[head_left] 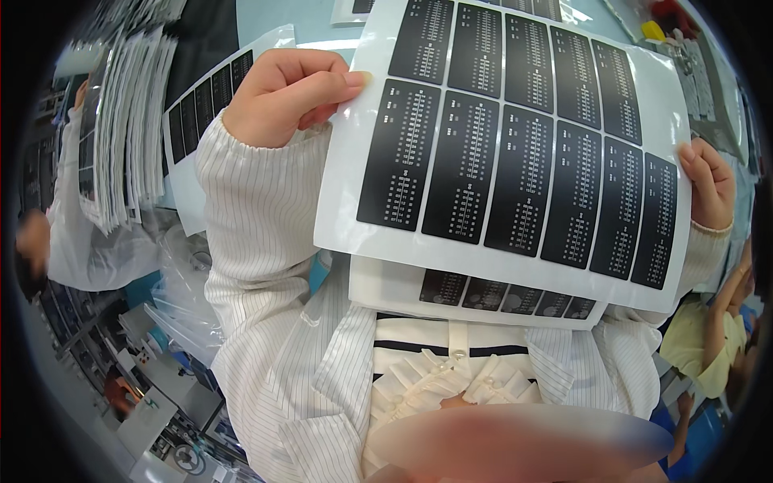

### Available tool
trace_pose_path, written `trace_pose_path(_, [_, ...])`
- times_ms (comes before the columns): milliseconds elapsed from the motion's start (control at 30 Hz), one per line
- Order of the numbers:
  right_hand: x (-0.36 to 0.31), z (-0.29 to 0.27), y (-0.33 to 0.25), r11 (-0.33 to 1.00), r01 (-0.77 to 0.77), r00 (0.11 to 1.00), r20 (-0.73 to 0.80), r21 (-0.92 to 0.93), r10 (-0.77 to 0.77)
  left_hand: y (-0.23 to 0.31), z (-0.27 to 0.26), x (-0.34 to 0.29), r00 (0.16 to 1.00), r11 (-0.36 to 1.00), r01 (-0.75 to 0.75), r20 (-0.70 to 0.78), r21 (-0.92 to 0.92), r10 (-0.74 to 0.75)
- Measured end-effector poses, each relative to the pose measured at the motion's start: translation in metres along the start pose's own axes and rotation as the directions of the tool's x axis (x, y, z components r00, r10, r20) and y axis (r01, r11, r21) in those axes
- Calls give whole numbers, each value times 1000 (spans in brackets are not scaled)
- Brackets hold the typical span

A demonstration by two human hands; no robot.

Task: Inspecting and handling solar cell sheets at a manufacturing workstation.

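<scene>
Raised in front of me is a large glossy white sheet of black printed panels [469,173], rows of dark rectangles with small pale marks. My left hand [294,92] pinches its left edge between thumb and fingers. On the far side, my right hand [708,185] grips the right edge, its fingers partly behind the sheet. The sheet bows slightly between them. Below it, close to my body, a white sheet or stack [386,283] with similar dark panels shows its near part; the held sheet covers the rest.
Another panel sheet [211,101] lies on the pale table [298,20] beyond my left arm. A thick upright bundle of sheets [129,137] stands at the left, above clear plastic wrapping [181,282]. A person in yellow [708,342] is at the right, near a grey box-like thing [708,72].
</scene>
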State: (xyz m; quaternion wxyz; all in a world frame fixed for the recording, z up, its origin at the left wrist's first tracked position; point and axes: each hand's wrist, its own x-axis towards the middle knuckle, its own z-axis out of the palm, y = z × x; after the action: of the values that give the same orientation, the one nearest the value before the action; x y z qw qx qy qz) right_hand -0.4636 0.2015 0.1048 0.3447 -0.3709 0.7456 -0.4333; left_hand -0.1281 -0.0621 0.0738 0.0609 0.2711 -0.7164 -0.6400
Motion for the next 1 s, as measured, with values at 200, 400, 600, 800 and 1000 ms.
trace_pose_path(200, [2, 1, 6, 1000, 22, 1000, 11, 4, -22, 5, 2, -7, 1000, 999, -17, -1, 45, 17])
trace_pose_path(400, [-1, -5, 2, 999, 0, 1000, -15, -42, -1, 0, 4, 4, 998, 998, -60, 21, 36, 60])
trace_pose_path(600, [5, 5, 3, 1000, 4, 1000, 4, 8, -4, 1, 0, -5, 999, 997, -51, -2, 54, 52])
trace_pose_path(800, [1, 2, -1, 1000, 1, 1000, -30, -26, -1, -2, 3, 3, 995, 994, -100, 10, 54, 100])
trace_pose_path(1000, [0, -5, -1, 991, -69, 995, 56, -116, 76, 3, -1, -2, 998, 996, -27, 66, 82, 21])
